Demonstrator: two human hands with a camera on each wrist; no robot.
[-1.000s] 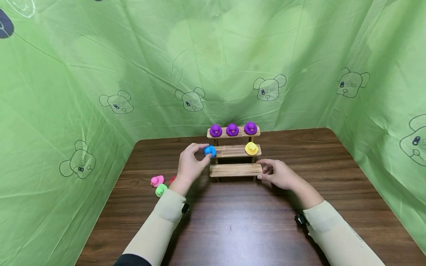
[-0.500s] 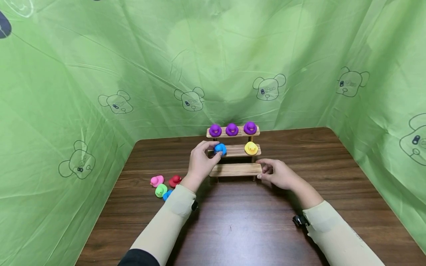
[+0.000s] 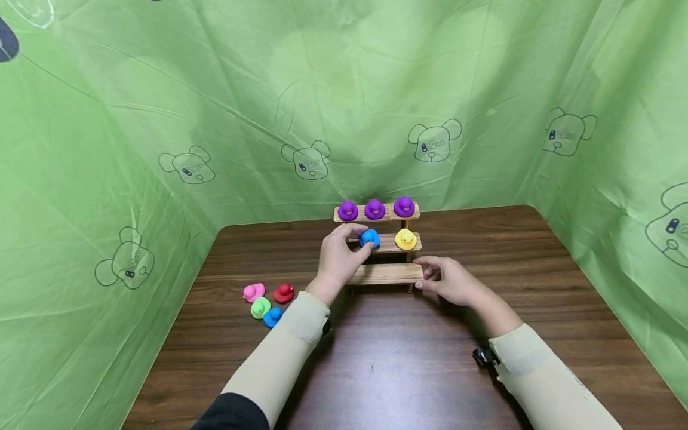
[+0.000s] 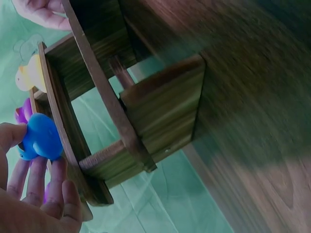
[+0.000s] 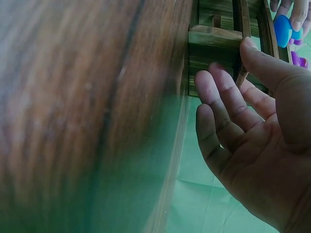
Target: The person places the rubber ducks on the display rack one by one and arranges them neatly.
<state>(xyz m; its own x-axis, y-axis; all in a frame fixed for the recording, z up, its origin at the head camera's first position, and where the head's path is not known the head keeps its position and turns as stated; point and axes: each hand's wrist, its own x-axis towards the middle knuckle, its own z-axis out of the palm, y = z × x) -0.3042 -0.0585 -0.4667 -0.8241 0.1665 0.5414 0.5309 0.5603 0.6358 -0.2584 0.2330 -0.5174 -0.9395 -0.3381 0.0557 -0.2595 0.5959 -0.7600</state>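
A blue rubber duck (image 3: pixel 369 237) is pinched between the thumb and fingers of my left hand (image 3: pixel 337 260), at the middle tier of a three-tier wooden shelf (image 3: pixel 389 274). Whether the duck touches the board, I cannot tell. A yellow rubber duck (image 3: pixel 405 239) sits at the right end of that same tier. Three purple ducks, one of them the left purple duck (image 3: pixel 347 211), line the top tier. My right hand (image 3: pixel 452 282) grips the right end of the bottom tier, its thumb (image 5: pixel 257 56) on the board's edge.
Left of the shelf, on the brown table (image 3: pixel 376 364), lie a pink duck (image 3: pixel 254 292), a green duck (image 3: pixel 260 308), a red duck (image 3: pixel 283 292) and another blue duck (image 3: pixel 273 317). A green printed curtain (image 3: pixel 365 89) hangs behind and along both sides.
My left hand has carried the blue duck rightward along the middle tier, from its left end toward the centre. The red and second blue ducks are now uncovered. My right hand stays put.
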